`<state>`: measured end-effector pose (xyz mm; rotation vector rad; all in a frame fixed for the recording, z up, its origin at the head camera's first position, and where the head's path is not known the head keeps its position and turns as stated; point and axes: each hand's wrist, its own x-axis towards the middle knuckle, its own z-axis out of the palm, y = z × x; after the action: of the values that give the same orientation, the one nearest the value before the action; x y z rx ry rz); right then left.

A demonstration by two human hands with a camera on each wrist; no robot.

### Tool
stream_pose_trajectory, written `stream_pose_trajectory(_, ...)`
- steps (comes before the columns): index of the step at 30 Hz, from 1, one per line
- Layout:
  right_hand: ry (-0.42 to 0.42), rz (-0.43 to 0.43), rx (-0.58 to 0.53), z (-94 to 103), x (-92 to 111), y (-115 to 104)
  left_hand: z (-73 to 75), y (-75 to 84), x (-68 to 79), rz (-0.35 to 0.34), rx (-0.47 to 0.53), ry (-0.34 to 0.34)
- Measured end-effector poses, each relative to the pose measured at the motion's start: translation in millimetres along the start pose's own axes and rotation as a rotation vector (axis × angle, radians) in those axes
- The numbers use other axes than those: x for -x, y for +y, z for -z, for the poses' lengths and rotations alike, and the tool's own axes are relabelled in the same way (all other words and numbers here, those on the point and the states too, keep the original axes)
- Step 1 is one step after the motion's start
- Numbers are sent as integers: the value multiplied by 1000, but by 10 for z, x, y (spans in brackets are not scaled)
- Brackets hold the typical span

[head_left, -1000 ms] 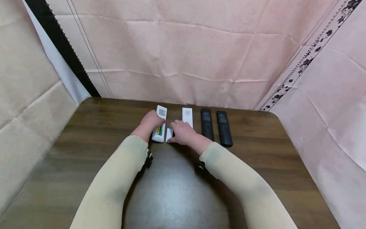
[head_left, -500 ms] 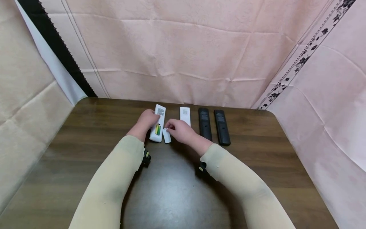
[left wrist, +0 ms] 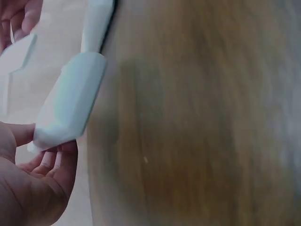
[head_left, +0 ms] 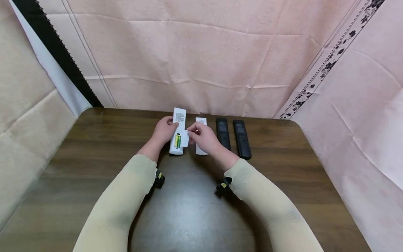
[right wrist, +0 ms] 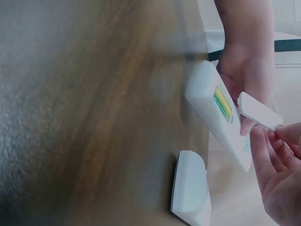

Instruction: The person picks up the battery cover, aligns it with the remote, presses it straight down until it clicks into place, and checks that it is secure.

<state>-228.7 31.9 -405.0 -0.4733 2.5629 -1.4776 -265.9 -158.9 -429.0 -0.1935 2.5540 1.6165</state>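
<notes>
My left hand (head_left: 164,130) grips a white remote control (head_left: 176,149) by its side, thumb on the back face. The remote is raised off the table, and its battery compartment faces up, uncovered, with green-and-yellow batteries (head_left: 177,140) inside. Between thumb and fingertips, my right hand (head_left: 204,138) pinches the small white battery cover (head_left: 185,139). In the right wrist view the cover (right wrist: 258,111) is held beside the compartment, tilted; whether it touches the remote is unclear. The left wrist view has the fingers of my left hand (left wrist: 40,181) curled round the remote's (left wrist: 73,101) end.
A second white remote (head_left: 201,149) lies partly behind my right hand. To its right, two black remotes (head_left: 223,133) lie side by side on the brown wooden table (head_left: 277,168). Pale pink cloth (head_left: 201,63) hangs behind the table's far edge.
My left hand has lifted the white remote off the table. The right hand has picked up the battery cover from the tabletop and brought it up beside the compartment.
</notes>
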Motion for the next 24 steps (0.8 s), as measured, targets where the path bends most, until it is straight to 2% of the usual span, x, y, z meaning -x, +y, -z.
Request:
stream_pose_trajectory(9, 21, 18, -11, 12, 65, -7, -113, 173, 93, -72, 117, -17)
stream_pose_trajectory(13, 7, 22, 11, 22, 66, 19, -143, 222, 118, -99, 128, -26)
stream_pose_trajectory(19, 6, -20, 25, 54, 46, 76, -165, 285, 138, -106, 133, -27)
stream_pose_trajectory(24, 32, -6, 64, 69, 31, 98, -175, 332, 169, -121, 161, -25)
